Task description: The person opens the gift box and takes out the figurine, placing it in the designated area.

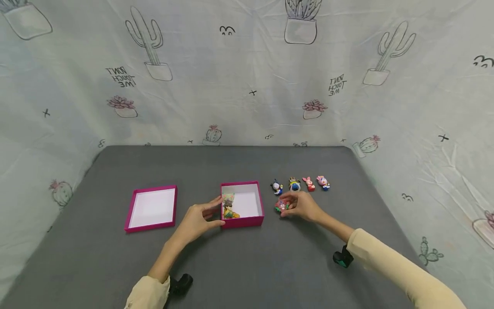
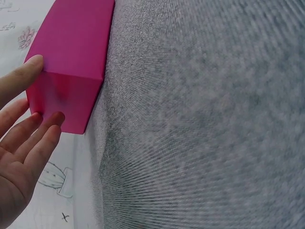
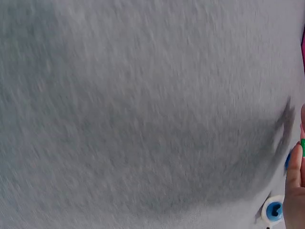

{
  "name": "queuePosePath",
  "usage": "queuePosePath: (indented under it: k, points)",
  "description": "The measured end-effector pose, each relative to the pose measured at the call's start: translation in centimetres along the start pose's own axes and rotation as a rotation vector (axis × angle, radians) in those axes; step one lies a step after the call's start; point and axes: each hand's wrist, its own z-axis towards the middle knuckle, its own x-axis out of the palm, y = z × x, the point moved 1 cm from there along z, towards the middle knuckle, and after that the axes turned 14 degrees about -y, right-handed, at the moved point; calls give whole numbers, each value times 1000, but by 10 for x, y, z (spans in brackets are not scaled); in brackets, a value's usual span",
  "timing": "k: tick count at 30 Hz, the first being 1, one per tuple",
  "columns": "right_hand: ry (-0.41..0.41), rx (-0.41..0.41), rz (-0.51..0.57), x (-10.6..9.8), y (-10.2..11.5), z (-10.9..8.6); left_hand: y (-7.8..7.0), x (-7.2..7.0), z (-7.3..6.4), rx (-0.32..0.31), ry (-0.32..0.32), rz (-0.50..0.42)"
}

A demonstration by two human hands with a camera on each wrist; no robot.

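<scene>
A magenta box (image 1: 242,222) with a white inside stands with its top off. My left hand (image 1: 194,223) holds it at the left side, thumb by the front left corner and fingers along the left wall; the left wrist view shows the thumb and fingertips on the box (image 2: 71,43). Inside, against the left wall, is a small figurine (image 1: 228,211) in yellow and green with a brown top. Right of the box, my right hand (image 1: 302,207) pinches a reddish-pink figurine (image 1: 281,206) with green parts, low over the table. Only the edge of this hand (image 3: 294,191) appears in the right wrist view.
The magenta-rimmed lid (image 1: 152,208) lies left of the box, white inside up. Behind my right hand, several small figurines (image 1: 295,184) stand in a row on the grey table (image 1: 231,270). A cactus-print cloth (image 1: 247,64) rises behind and at both sides.
</scene>
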Motion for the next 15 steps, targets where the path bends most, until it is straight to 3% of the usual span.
queuePosePath:
  k: [8, 15]
  points:
    - [-5, 11, -41, -2, -5, 11, -3, -1, 4, -12, -7, -21]
    - [-28, 16, -98, 4, -7, 2, -2, 1, 0, 2, -1, -23]
